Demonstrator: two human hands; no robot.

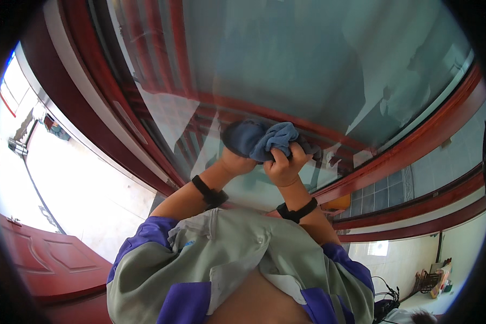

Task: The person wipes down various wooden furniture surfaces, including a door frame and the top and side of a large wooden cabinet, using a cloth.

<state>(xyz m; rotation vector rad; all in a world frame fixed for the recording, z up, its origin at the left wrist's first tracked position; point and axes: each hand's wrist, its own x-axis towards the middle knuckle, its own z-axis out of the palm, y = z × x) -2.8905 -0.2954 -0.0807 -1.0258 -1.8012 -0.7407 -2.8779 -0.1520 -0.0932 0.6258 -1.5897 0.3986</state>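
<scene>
A crumpled blue cloth (279, 136) is bunched up in front of a large glass pane (286, 59). My right hand (287, 164) is closed on its right part, with the fingers curled into the folds. At the cloth's lower left, my left hand (237, 163) grips it too; most of its fingers are hidden behind the fabric. A darker blue part of the bundle lies above the left hand. Whether the cloth touches the glass I cannot tell. Each wrist has a black band.
A dark red frame (410, 141) borders the glass, which reflects red bars. On the left are a bright tiled floor (92, 178) and a red panelled door (59, 254). At the lower right, a white surface (416, 305) carries a dark basket (429, 282) and small items.
</scene>
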